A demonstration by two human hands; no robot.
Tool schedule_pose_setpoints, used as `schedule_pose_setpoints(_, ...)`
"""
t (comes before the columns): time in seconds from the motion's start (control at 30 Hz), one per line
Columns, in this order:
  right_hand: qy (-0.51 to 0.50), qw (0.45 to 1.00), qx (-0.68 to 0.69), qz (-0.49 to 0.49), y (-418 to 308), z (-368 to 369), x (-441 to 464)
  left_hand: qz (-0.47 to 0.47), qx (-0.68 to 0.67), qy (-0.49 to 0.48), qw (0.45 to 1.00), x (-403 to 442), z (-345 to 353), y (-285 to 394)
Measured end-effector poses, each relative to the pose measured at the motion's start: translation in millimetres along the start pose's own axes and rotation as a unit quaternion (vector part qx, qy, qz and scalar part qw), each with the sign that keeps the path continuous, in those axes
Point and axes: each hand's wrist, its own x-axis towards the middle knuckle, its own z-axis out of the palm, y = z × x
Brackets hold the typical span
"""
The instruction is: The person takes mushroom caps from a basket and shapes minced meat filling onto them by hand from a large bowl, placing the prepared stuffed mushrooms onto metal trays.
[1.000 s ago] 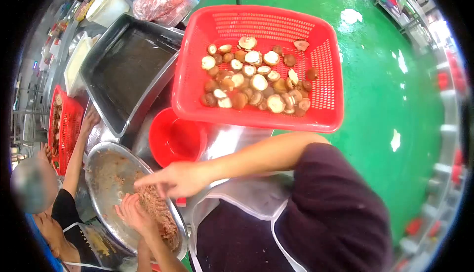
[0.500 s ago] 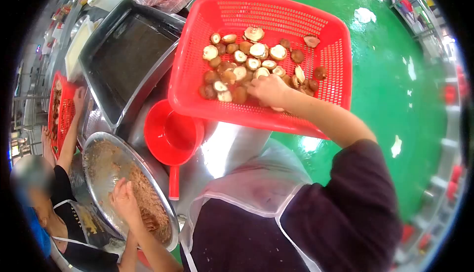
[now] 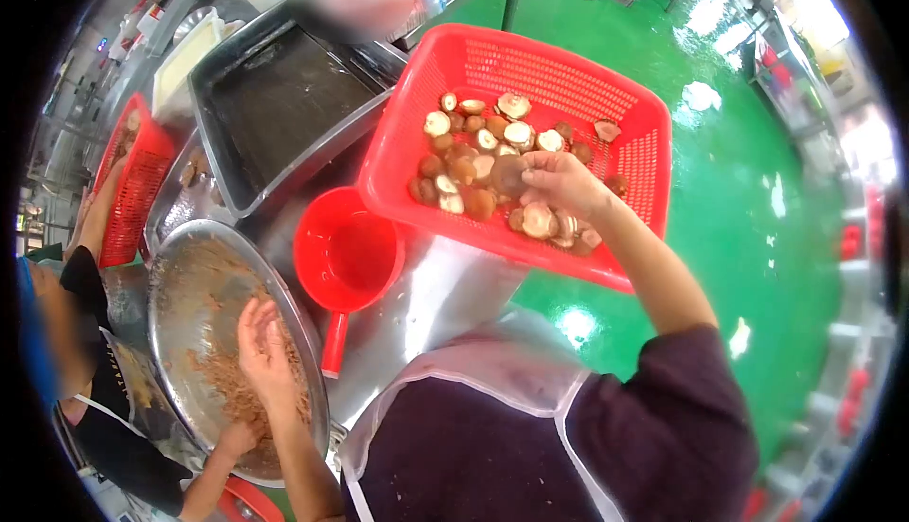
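Observation:
A red perforated basket holds several loose mushrooms, brown caps with pale undersides. My right hand is inside the basket, thumb and fingers closed on a brown mushroom held just above the others. My left hand hovers over the right side of a large metal bowl, palm up with fingers apart and loosely curved, nothing visible in it. Brown minced filling lies in the bowl.
A co-worker at the left has one hand in the filling and the other arm by a second red basket. A red ladle rests on the steel table, near a dark tray. Wet green floor lies right.
My right hand has risen off the pile with a mushroom. My left hand stays above the bowl. The co-worker's hand now shows in the filling. The view has shifted.

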Motion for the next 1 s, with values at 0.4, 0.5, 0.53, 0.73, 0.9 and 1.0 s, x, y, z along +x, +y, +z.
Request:
schedule_pose_setpoints(0.4, -0.033, 0.677, -0.690, -0.254, 65.9, 36.0, 76.0, 0.089, 0.272, 0.021, 0.958, -0.6, -13.2, 6.0)
schedule_pose_setpoints(0.5, -0.026, 0.874, -0.479, -0.079, 31.9, 30.4, 74.9, 0.082, 0.236, 0.007, 0.968, 1.8, -8.3, 16.0)
schedule_pose_setpoints(0.53, -0.031, 0.909, -0.415, -0.013, 31.7, 22.2, 78.8, 0.073, 0.206, 0.016, 0.976, 2.5, -4.8, 16.2)
schedule_pose_setpoints(0.73, 0.054, 0.990, 0.094, 0.087, 30.5, 4.4, 64.9, 0.051, 0.042, 0.020, 0.998, 13.0, 26.4, 21.6)
schedule_pose_setpoints(0.9, 0.112, 0.990, 0.084, -0.008, -11.9, 28.0, 60.3, 0.029, -0.103, -0.075, 0.991, 43.5, 78.1, 40.4)
schedule_pose_setpoints(1.0, 0.168, 0.979, 0.011, -0.111, -25.7, 61.5, 53.1, -0.041, -0.209, -0.207, 0.955, 82.8, 151.1, 61.0)
